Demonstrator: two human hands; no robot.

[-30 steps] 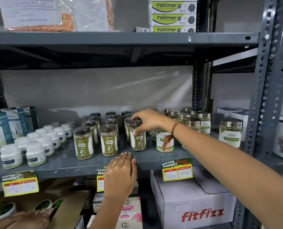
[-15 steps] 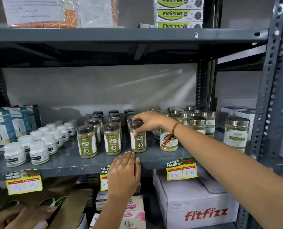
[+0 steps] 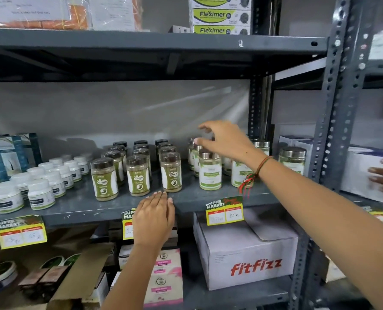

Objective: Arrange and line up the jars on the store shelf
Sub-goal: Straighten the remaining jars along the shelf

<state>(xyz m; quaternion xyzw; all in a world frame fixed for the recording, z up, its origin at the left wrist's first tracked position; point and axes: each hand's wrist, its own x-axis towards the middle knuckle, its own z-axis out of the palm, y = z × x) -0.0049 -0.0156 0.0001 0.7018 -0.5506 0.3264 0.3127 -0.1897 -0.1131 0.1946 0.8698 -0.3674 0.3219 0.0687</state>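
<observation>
Since the right hand (image 3: 225,139) hovers spread over the steel-lidded jars (image 3: 210,170), holding nothing, its forearm could topple one; left hand (image 3: 154,217) lies flat on the shelf (image 3: 78,209) edge.

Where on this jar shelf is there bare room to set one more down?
Bare shelf shows along the front lip, ahead of the brown-lid jars, and in the gap between them and the silver-lid jars. It is crowded behind those rows and among the white bottles.
</observation>
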